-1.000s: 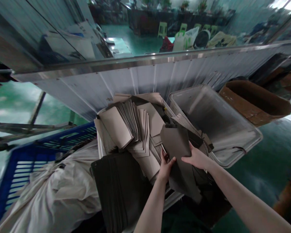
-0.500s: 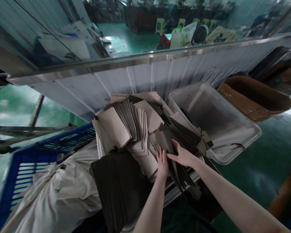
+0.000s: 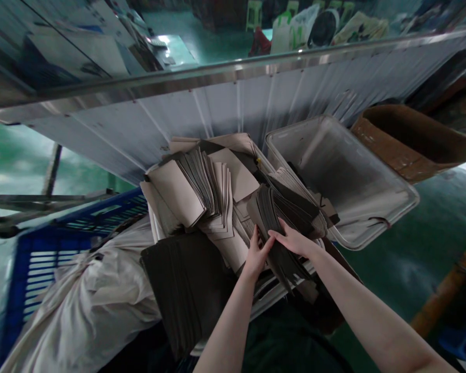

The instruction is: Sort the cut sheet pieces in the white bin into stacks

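Between my two hands is a bundle of thin dark grey sheets (image 3: 267,208), fanned at its upper end. My left hand (image 3: 257,255) grips the bundle's left side, thumb pointing toward the other hand. From the right, my right hand (image 3: 295,242) closes on the same bundle, its fingertips close to my left thumb. Beside them lie fanned stacks of pale beige sheets (image 3: 184,192) and more dark sheets (image 3: 295,203). Nearer to me on the left is a thick stack of large dark sheets (image 3: 190,290). The sheets' material is unclear.
A translucent plastic bin (image 3: 345,176) stands right of the pile, with a brown cardboard box (image 3: 407,155) beyond it. On the left, a blue plastic crate (image 3: 34,269) holds a whitish cloth bundle (image 3: 108,295). A ribbed metal wall (image 3: 221,106) with a window runs behind.
The bundle's dark sheets have spread into a wider fan at the top. My left thumb now reaches across toward my right fingertips. The camera view has tilted slightly downward.
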`<state>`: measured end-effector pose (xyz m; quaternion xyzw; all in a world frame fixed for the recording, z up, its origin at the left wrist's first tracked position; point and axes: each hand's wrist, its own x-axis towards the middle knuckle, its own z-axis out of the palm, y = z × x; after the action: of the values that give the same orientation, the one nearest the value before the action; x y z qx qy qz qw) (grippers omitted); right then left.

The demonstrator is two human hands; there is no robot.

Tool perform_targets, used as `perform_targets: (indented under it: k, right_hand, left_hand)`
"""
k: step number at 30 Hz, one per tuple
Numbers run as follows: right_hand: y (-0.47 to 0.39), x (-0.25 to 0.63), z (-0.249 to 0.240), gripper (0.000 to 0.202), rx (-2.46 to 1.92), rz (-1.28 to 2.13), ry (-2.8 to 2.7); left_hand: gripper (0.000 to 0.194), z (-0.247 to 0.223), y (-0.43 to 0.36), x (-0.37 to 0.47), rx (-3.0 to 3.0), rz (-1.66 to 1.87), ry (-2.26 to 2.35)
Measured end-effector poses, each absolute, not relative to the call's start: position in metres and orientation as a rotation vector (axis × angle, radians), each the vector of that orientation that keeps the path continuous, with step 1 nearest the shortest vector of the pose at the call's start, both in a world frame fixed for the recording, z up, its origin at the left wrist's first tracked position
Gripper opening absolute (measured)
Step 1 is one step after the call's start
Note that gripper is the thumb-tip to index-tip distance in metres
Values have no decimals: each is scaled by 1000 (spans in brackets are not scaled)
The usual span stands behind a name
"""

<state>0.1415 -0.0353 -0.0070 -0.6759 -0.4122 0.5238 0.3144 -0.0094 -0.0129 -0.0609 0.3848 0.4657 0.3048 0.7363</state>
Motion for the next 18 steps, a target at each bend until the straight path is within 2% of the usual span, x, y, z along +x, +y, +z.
perform_targets:
  k: [3, 9, 12, 18]
  right_hand:
    - [-34, 139, -8, 69, -1698, 1375, -1074]
    - [-35, 140, -10, 63, -1583, 1514, -894]
    - [-32, 143, -13, 58, -1570, 1580, -819]
    - [-26, 146, -16, 53, -1686, 1451, -892]
  left_hand:
    - [85, -62, -14, -16, 744, 622, 909]
    - [75, -63, 5, -15, 799, 694, 906]
    - [81, -64, 2, -16, 906, 652, 979]
    - [78, -60, -5, -22, 882, 605, 955]
